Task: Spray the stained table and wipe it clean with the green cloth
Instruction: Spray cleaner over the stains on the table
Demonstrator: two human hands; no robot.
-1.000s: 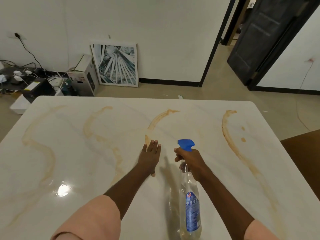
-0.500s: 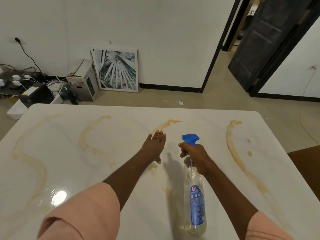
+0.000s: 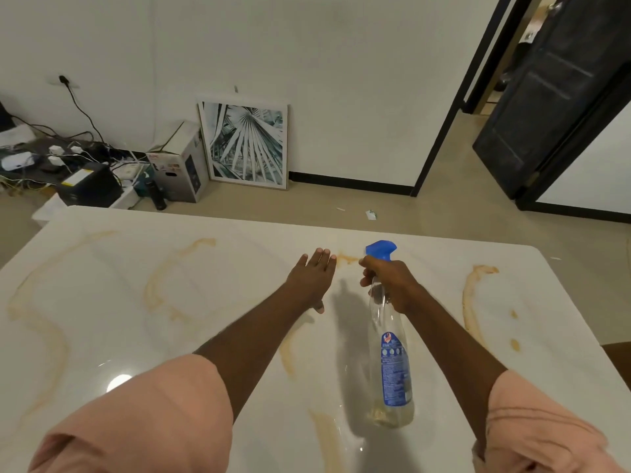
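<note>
R hand: fingers curled round the neck of the spray bottle, just under its blue trigger head; nozzle faces away from the wearer, toward the desk's far edge. Bottle body is clear w/ a blue label and a little yellowish liquid at the base; it hangs below the grip over the desk, base nearest the camera; whether the base touches the top cannot be told. L hand: fingers straight and together, palm down, flat on or just over the desk, just beside the R hand, bottle neck to its right. Fingertips of the L hand lie next to a short orange-brown stain between the two hands. More stains: curved streak to the L, long faint loop at far L, streak w/ spots to the R, streak near the front edge. Both arms wear pink sleeves. Green cloth not seen. Beyond the desk: framed leaf print leaning on the wall, box, cables and chargers on the floor, dark door ajar.
</note>
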